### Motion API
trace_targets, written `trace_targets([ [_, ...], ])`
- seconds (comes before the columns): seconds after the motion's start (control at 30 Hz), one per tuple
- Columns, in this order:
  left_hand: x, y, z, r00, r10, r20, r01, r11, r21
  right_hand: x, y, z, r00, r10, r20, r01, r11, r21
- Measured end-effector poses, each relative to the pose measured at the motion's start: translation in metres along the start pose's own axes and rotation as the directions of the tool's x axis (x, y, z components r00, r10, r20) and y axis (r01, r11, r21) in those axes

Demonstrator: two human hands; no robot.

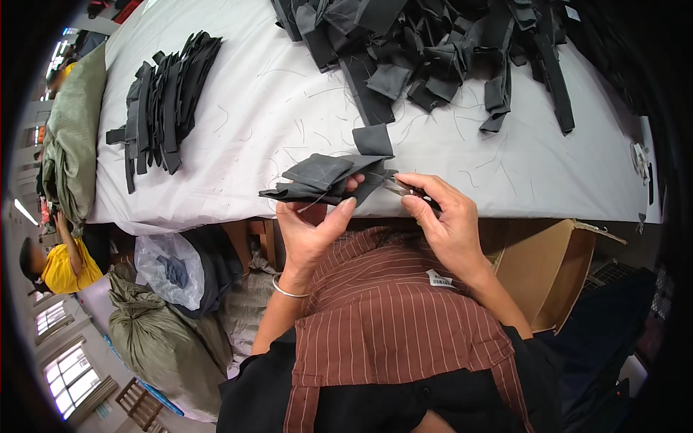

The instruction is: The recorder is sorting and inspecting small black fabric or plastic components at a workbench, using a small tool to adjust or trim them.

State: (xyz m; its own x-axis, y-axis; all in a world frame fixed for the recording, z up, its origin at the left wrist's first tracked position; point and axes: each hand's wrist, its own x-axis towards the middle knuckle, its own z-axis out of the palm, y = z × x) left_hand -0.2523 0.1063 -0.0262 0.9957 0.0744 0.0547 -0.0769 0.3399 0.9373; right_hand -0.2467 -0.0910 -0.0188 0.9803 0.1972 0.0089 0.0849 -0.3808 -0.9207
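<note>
My left hand (309, 237) is closed on a folded dark grey fabric piece (319, 172), its thumb along the lower edge and the fingers partly hidden beneath the cloth. My right hand (451, 220) grips small thread snips (408, 190) between thumb and fingers. Their tips reach the right end of the cloth; whether the blades touch a thread is too small to tell. A square flap of the same fabric stands up at the top right of the held piece. Both hands are over the near edge of the white-covered table (253, 155).
A large heap of dark fabric strips (433, 54) covers the far right side. At the left lies a neater stack of strips (164, 108). Loose threads dot the cover. Below stand a cardboard box (545, 274) and green sacks (162, 339). A person in yellow (72, 267) is at far left.
</note>
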Motion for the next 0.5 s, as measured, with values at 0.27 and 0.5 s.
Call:
trace_targets([
  [0.27,-0.0029,0.0000,0.0049,1.000,-0.027,0.010,0.026,0.995,0.092,-0.0007,0.0014,0.0049,0.993,-0.032,-0.117,0.011,0.985,-0.170],
  [0.5,-0.0039,-0.0032,0.0020,0.999,-0.021,0.026,0.020,0.998,0.067,-0.0008,0.0013,0.0066,0.988,-0.080,-0.133,0.048,0.971,-0.234],
])
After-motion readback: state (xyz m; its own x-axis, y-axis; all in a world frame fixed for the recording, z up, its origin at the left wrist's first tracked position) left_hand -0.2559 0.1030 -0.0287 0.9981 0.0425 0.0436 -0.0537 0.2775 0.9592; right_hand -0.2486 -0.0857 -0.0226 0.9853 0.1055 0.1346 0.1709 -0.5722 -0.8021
